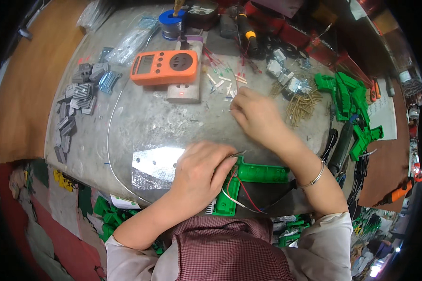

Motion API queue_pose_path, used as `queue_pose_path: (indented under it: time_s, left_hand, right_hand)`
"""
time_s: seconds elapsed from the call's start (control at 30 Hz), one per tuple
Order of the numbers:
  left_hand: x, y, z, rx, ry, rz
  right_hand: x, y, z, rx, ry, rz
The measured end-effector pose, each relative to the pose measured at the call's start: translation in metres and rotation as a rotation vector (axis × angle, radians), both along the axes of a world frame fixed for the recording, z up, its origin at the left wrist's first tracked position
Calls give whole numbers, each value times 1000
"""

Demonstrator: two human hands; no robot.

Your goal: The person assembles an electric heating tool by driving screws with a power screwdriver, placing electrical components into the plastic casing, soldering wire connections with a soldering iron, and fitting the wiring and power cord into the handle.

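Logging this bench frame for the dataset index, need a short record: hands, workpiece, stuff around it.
left hand: closed over the green casing, thin metal tip poking out past the fingers
right hand: at the small white pieces; whether it grips one is hidden
workpiece: green casing, near table edge; red wire and white wire trailing from it
table left: grey finned blocks
table centre: orange meter resting on power strip
table right: brass-coloured screws, more green casings

HEAD | left fisheye | faces down | near, over left hand (199,171), right hand (259,116), workbench (145,119)
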State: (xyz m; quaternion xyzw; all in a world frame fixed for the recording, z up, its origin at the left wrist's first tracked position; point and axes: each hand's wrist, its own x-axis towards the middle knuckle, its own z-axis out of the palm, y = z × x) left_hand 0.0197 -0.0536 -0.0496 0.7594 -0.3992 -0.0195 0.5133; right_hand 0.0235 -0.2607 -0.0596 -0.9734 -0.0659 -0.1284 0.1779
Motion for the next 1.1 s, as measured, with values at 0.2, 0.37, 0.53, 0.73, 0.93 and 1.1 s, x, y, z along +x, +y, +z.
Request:
queue_pose_path:
  time_s: [0.2, 0.37, 0.53, 0.73, 0.93, 1.1]
  left_hand:
    - [2, -2, 1, 16, -37, 24]
    - [-1, -4, 3, 10, 20, 36]
    - [-1, -6, 3, 20, -28, 34]
    - [-2, -8, 1, 8, -60, 48]
    - [0, -6, -1, 20, -127, 33]
    - [1, -7, -1, 21, -395, -19]
  right_hand:
    - [-50, 7, 47, 997, 541, -131]
    - [-76, -1, 46, 1339, 476, -254]
    - [-80, 1, 41, 1434, 420, -239]
    - [-83, 2, 41, 1458, 435, -217]
    - [-78, 16, 51, 1022, 386, -219]
    - [-75, 11, 60, 1073, 552, -190]
